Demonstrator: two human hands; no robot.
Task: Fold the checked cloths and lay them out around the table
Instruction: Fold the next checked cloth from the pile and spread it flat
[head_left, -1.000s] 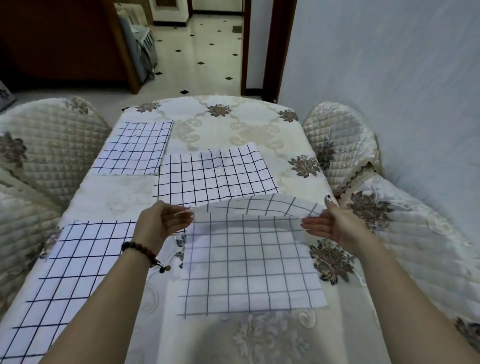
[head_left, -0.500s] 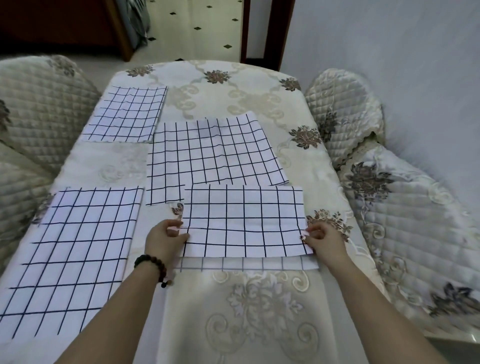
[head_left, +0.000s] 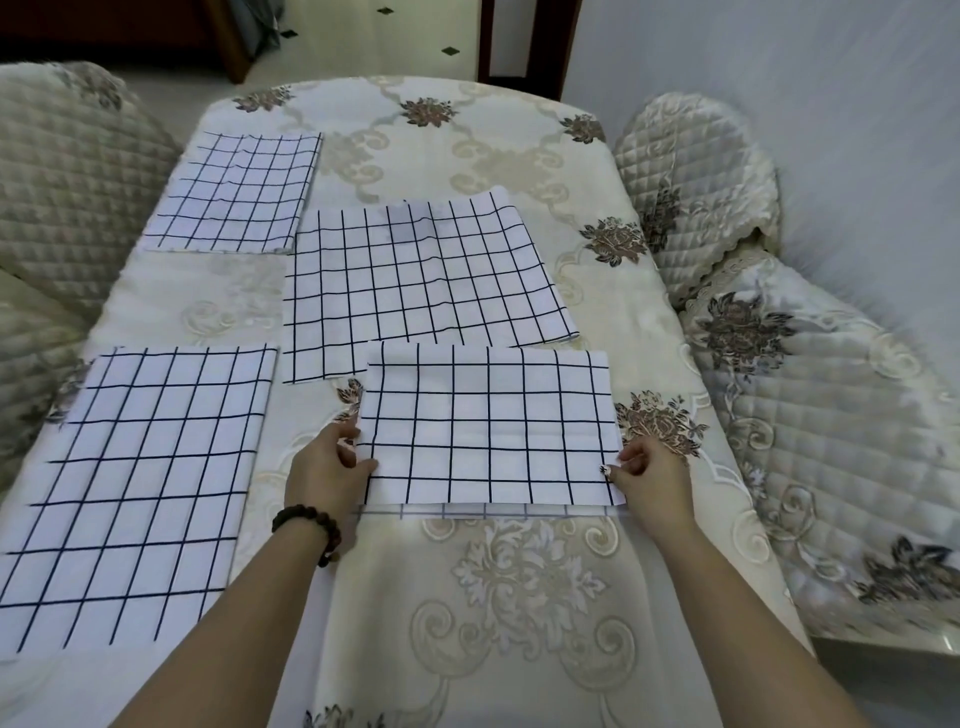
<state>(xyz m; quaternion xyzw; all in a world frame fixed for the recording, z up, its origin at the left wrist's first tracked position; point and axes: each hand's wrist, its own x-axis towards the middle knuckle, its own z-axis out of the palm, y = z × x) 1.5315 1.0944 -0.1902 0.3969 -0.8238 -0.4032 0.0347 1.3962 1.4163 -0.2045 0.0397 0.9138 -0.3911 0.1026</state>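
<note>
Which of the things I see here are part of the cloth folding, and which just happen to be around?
Part of the job:
- cloth being folded, held by the left hand and right hand
- near-left cloth
- far-left cloth
- middle cloth
- table

Just around:
- quilted chairs
- bead bracelet
- doorway

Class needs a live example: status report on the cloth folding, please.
Left hand and right hand pinching near cloth, folded once, bottom edge uneven. Three other cloths laid flat. Nothing blocking.
</note>
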